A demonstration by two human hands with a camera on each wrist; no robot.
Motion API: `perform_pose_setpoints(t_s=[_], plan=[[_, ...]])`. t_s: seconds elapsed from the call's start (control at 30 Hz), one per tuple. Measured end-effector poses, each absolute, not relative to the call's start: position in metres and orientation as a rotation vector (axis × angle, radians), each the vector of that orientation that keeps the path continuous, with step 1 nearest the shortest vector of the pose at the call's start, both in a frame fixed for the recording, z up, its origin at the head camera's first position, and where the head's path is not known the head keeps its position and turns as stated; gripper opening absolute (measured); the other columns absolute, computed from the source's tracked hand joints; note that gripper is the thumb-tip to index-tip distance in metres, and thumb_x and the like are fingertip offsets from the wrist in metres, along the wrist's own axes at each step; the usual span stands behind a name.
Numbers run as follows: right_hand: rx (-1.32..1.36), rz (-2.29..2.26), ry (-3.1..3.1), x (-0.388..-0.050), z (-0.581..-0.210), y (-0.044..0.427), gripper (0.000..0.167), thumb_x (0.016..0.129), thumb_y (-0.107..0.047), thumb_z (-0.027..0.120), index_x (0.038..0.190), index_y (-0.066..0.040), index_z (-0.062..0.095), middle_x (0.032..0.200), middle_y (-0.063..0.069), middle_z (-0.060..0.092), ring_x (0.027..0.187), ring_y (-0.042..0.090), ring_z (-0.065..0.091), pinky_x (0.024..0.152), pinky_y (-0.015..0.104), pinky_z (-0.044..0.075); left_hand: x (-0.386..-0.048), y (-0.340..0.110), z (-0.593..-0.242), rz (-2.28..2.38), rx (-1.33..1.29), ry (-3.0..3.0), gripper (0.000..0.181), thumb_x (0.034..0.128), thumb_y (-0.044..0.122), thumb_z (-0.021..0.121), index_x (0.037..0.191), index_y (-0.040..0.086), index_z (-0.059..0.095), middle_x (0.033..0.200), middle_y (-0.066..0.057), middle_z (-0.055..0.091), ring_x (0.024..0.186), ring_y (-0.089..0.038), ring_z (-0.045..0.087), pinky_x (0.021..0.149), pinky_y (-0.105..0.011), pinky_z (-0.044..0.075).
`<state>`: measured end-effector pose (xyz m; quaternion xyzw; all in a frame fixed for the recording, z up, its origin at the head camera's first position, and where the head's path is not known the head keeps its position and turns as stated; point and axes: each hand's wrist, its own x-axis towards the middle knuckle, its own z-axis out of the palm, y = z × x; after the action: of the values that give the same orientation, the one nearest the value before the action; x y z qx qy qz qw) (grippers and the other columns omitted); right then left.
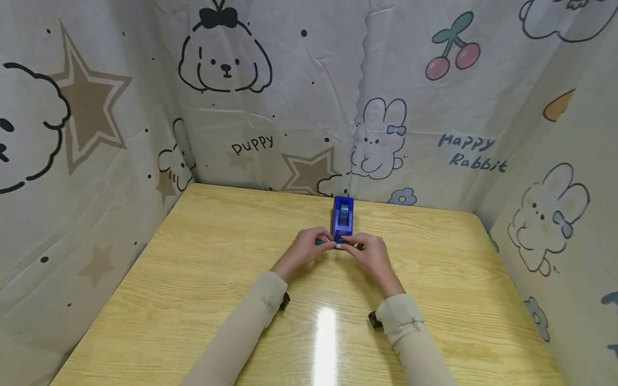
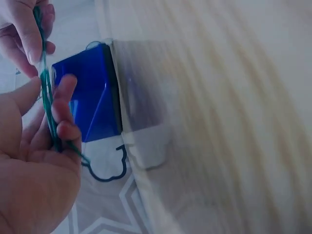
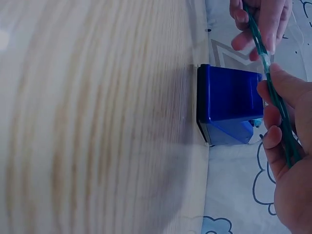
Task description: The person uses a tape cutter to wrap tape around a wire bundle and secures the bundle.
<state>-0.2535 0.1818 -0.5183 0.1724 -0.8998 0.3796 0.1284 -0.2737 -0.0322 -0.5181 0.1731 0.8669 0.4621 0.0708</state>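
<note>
A blue tape dispenser [image 1: 343, 229] with a tape roll stands near the table's far edge. Just in front of it, both hands hold a thin bundle of green strands [image 3: 279, 102], probably cord or wire. My left hand [image 1: 309, 245] pinches one end, and my right hand [image 1: 373, 257] grips the other with thumb and curled fingers. Between the hands, a pale shiny band, apparently clear tape [image 3: 265, 60], lies on the strands. One green end sticks out past the left fingers in the left wrist view. In the head view the fingers hide most of the bundle.
The wooden table [image 1: 232, 236] reaches back to a printed curtain [image 1: 299, 107], which also hangs along both sides. A bright light reflection [image 1: 325, 343] lies on the tabletop between the forearms. Dark wrist cameras [image 1: 374, 320] sit at the cuffs.
</note>
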Motion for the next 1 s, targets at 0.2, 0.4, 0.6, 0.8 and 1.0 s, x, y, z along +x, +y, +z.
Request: perform_pose_setpoints(t_s=[0.2, 0.4, 0.6, 0.8, 1.0], plan=[[0.526, 1.112, -2.611, -0.249, -0.517, 0.182, 0.014, 0.089, -0.017, 0.083, 0.103, -0.014, 0.084, 0.093, 0.003, 0.079, 0.076, 0.013, 0.066, 0.065, 0.023, 0.051, -0.274, -0.041, -0.516, 1.286, 0.668, 2.573, 0.030, 0.1065, 0.029, 0.060, 0.100, 0.005, 0.075, 0.086, 0.000, 0.070, 0.080, -0.015, 0.059, 0.078, -0.033, 0.049], [0.552, 1.121, -2.589, -0.245, -0.518, 0.181, 0.010, 0.087, -0.014, 0.084, 0.097, -0.014, 0.085, 0.084, 0.001, 0.077, 0.071, 0.012, 0.062, 0.063, 0.022, 0.048, -0.274, -0.044, -0.518, 1.325, 0.690, 2.508, 0.029, 0.1047, 0.026, 0.063, 0.097, -0.001, 0.072, 0.081, 0.001, 0.065, 0.076, -0.013, 0.055, 0.073, -0.029, 0.046], [0.558, 1.075, -2.592, -0.243, -0.519, 0.180, 0.008, 0.087, -0.017, 0.085, 0.094, -0.015, 0.086, 0.083, 0.000, 0.076, 0.070, 0.010, 0.061, 0.062, 0.022, 0.049, -0.274, -0.043, -0.521, 1.373, 0.720, 2.497, 0.026, 0.1042, 0.023, 0.064, 0.096, -0.001, 0.072, 0.081, 0.001, 0.065, 0.075, -0.012, 0.055, 0.071, -0.027, 0.047], [0.561, 1.003, -2.631, -0.242, -0.518, 0.179, 0.007, 0.090, -0.020, 0.083, 0.096, -0.017, 0.086, 0.086, -0.002, 0.075, 0.069, 0.009, 0.060, 0.062, 0.023, 0.049, -0.273, -0.044, -0.522, 1.391, 0.766, 2.517, 0.024, 0.1030, 0.021, 0.066, 0.097, -0.001, 0.073, 0.082, -0.001, 0.066, 0.075, -0.011, 0.055, 0.068, -0.025, 0.046], [0.543, 1.010, -2.708, -0.241, -0.515, 0.178, 0.009, 0.095, -0.022, 0.078, 0.099, -0.018, 0.084, 0.094, -0.003, 0.074, 0.075, 0.012, 0.059, 0.068, 0.027, 0.049, -0.271, -0.044, -0.520, 1.405, 0.832, 2.541, 0.023, 0.1028, 0.019, 0.066, 0.098, -0.002, 0.074, 0.090, -0.015, 0.072, 0.075, -0.012, 0.056, 0.069, -0.024, 0.047]])
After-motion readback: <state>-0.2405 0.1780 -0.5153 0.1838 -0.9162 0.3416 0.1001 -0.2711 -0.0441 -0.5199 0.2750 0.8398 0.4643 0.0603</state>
